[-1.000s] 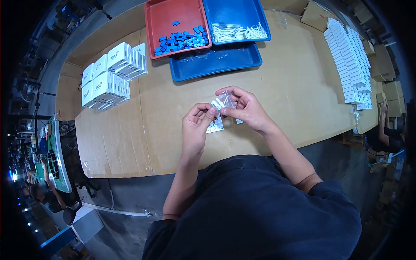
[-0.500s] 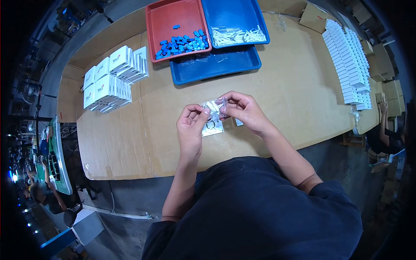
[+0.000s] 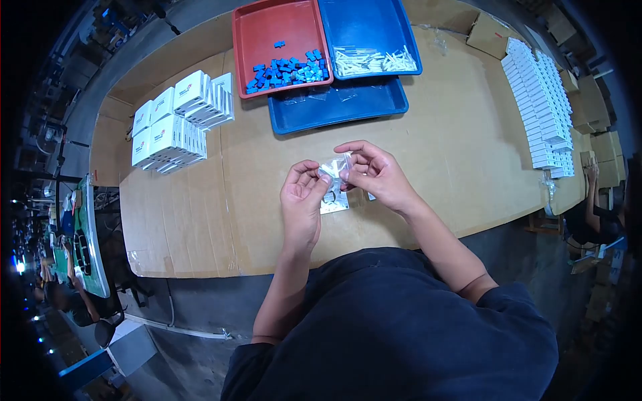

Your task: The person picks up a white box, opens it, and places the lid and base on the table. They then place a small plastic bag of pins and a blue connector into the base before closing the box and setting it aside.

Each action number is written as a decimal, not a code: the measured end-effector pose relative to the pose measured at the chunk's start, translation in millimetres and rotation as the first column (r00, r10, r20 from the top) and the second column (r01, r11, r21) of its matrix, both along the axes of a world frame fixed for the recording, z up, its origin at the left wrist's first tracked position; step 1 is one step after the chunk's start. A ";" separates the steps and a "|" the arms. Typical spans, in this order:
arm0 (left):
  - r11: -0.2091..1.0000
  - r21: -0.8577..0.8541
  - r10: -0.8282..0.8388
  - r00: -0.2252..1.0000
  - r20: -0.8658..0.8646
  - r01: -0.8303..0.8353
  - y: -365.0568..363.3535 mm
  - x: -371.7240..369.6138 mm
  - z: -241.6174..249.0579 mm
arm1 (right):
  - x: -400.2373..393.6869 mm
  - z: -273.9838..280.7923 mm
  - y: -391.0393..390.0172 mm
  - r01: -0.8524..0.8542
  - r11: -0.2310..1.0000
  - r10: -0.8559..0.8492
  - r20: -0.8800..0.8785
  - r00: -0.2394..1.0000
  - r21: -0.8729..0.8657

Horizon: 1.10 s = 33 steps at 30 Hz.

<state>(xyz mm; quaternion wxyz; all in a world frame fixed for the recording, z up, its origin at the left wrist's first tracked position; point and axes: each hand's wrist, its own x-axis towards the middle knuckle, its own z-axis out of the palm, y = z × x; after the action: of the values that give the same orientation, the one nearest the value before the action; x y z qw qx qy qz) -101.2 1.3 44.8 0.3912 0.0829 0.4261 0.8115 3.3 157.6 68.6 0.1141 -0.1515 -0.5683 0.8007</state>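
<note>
The left hand (image 3: pixel 301 194) still pinches the left side of the small clear bag (image 3: pixel 338 167), and the right hand (image 3: pixel 380 177) its right side. Compared with half a second ago, the white pieces inside show less distinctly. The bag is on the near side of the lower blue tray (image 3: pixel 287 121), in front of the person.

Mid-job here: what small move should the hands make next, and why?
Probably slide the right hand's thumb along the side of the clear bag that it pinches, to check the closure, with the left hand steadying the opposite side. Both hands grip the bag, white pieces appear to be inside, and the view doesn't show whether it is sealed.
</note>
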 end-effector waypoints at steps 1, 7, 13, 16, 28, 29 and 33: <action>0.999 0.032 0.012 1.000 -0.013 -0.012 0.0 -0.1 -4.2 | -0.2 1.0 1.0 -0.041 0.999 0.041 -0.016 0.999 0.028; 0.994 0.107 0.033 0.999 -0.037 -0.029 0.7 -0.5 -11.1 | -1.0 1.4 -5.1 -0.076 0.993 0.077 -0.002 0.997 0.091; 0.997 -0.037 -0.071 0.993 -0.089 0.068 -2.1 1.0 0.4 | 3.2 -3.6 0.0 -0.096 0.995 0.098 0.065 0.993 -0.041; 0.999 -0.009 -0.050 0.991 -0.124 0.049 -0.1 2.5 -0.2 | 2.4 -3.9 0.3 -0.097 0.991 0.104 0.072 0.992 -0.092; 0.996 -0.012 -0.093 0.995 -0.016 0.093 -0.6 2.9 12.6 | 3.3 4.0 7.3 0.006 0.999 -0.004 0.045 0.999 -0.053; 0.995 0.049 -0.085 0.995 0.043 0.083 0.9 5.5 18.4 | 3.3 -0.7 8.6 -0.005 1.000 0.005 0.016 1.000 0.004; 0.996 0.032 -0.091 0.991 0.101 0.088 2.3 4.7 15.9 | 2.4 -7.4 8.1 0.018 0.998 -0.019 0.011 1.000 0.064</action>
<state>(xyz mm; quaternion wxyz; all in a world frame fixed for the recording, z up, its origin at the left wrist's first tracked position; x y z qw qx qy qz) -96.4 3.6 60.8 0.4474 0.0656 0.3902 0.8020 5.8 165.6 61.2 0.1230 -0.1577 -0.5928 0.7801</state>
